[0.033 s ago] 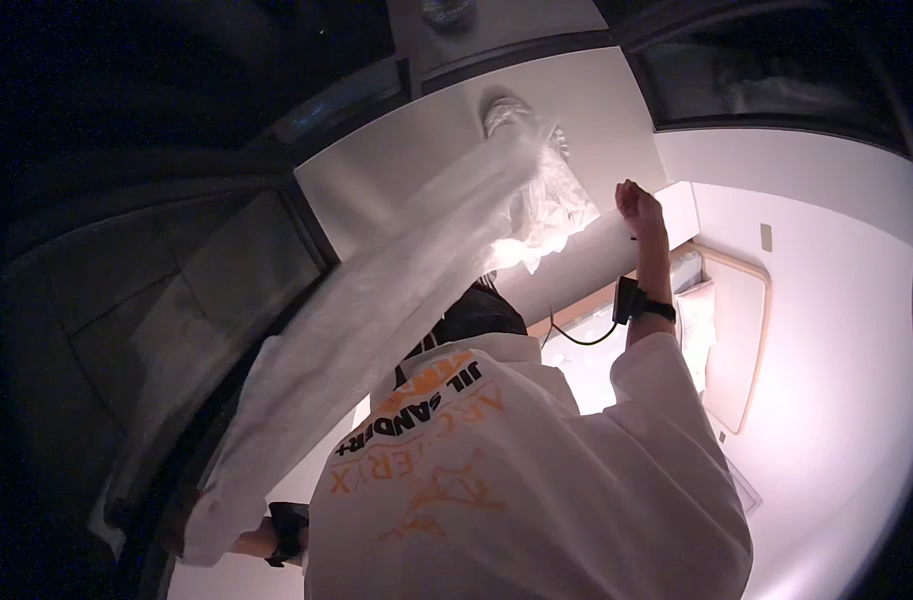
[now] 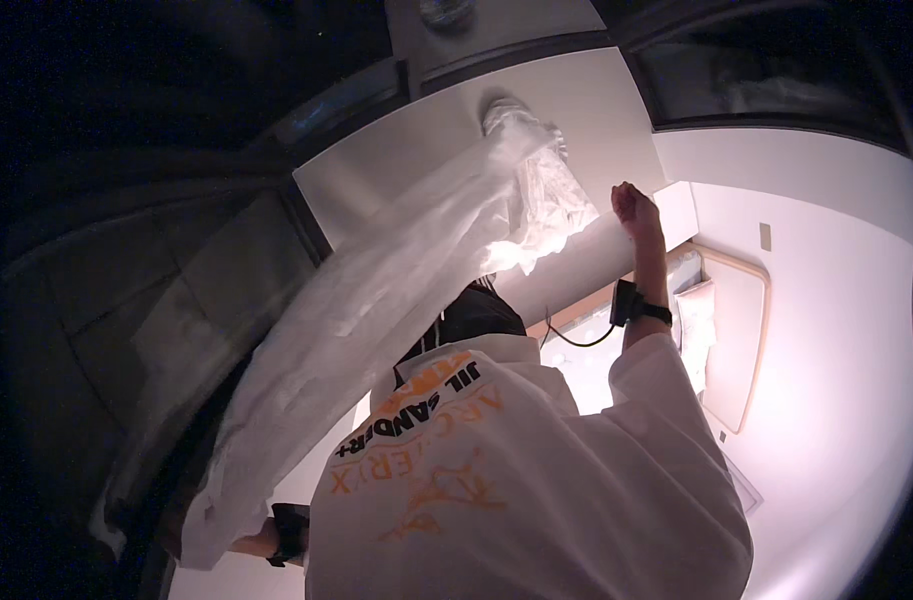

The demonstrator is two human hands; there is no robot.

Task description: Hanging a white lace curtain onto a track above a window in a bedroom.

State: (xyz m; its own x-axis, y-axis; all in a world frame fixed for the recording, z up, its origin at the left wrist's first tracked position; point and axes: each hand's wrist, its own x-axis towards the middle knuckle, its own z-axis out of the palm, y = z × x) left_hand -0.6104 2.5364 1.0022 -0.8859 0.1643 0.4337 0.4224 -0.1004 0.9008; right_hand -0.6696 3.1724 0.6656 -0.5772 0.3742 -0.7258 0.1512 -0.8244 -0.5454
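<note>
Overhead, the fisted right hand point(image 2: 631, 203) seemingly pinches the plastic sheet's point(image 2: 376, 300) top edge.

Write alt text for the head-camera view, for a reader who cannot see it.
A person in a white printed T-shirt, seen from behind, handles a long, thin white sheet that runs from a lower hand up to a bunched end near a raised fist. Both wrists wear black bands; the room is dim.
</note>
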